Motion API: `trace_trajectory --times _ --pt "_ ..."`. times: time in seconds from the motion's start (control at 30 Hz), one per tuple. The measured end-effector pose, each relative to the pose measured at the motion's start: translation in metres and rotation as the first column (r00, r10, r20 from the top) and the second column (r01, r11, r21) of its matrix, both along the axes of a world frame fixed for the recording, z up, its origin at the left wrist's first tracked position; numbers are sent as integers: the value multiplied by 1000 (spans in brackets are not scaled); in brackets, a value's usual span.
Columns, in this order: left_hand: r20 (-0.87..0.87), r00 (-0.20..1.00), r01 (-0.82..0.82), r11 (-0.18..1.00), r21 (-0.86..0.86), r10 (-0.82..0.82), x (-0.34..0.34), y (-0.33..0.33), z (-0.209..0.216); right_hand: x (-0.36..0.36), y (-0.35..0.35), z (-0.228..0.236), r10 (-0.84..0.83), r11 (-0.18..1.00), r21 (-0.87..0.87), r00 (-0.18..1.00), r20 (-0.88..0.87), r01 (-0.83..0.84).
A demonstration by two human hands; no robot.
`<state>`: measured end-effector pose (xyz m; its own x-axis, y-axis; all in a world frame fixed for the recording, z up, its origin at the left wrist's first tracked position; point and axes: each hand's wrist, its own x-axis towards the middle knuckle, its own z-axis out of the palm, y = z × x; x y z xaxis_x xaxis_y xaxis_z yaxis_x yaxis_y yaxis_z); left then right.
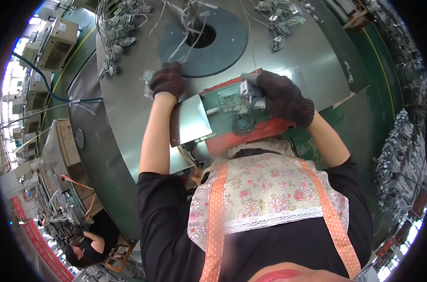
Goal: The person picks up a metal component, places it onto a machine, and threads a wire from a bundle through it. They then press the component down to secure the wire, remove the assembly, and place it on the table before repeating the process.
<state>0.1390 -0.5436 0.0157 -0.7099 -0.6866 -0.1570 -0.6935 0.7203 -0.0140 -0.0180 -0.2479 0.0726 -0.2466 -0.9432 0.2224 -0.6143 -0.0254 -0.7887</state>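
Both my hands wear dark brown knit gloves. My right hand (285, 97) is closed around a small boxy metal bracket (251, 94), above the right end of a green work surface (218, 103) edged in red. My left hand (169, 80) is by the near left edge of the grey disc. Motion smears its fingers, and pale metal pieces (148, 85) show at its outer side; whether it grips them is unclear. Between my hands lie a small metal fitting (230, 101) and a coil of dark wire (244, 123). A shiny metal plate (191, 120) stands beside my left wrist.
A grey round disc (227, 42) with a dark centre sits on the metal table (129, 103), strands trailing over it. Heaps of wired metal parts lie at far left (117, 42) and far right (279, 21). Another person (89, 242) sits at lower left.
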Motion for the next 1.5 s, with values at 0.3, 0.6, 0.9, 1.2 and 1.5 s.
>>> trace_trajectory --times 0.3,0.6,0.9,1.2,1.5 --pt "-72 996 64 987 145 -54 44 -5 16 18 -53 -13 411 907 360 647 -642 -219" --pt "-494 796 285 937 -204 -350 47 78 21 34 -34 -43 145 981 186 810 -568 -44" --pt "-153 738 660 750 -43 -657 8 145 11 28 -26 -65 123 990 114 919 -373 -86" --pt "-326 791 512 852 -113 -518 17 155 -2 -134 -8 -60 -121 980 -200 846 -520 18" --pt "-340 820 479 877 -34 -461 13 160 11 -186 16 -120 61 998 -23 713 699 -63"
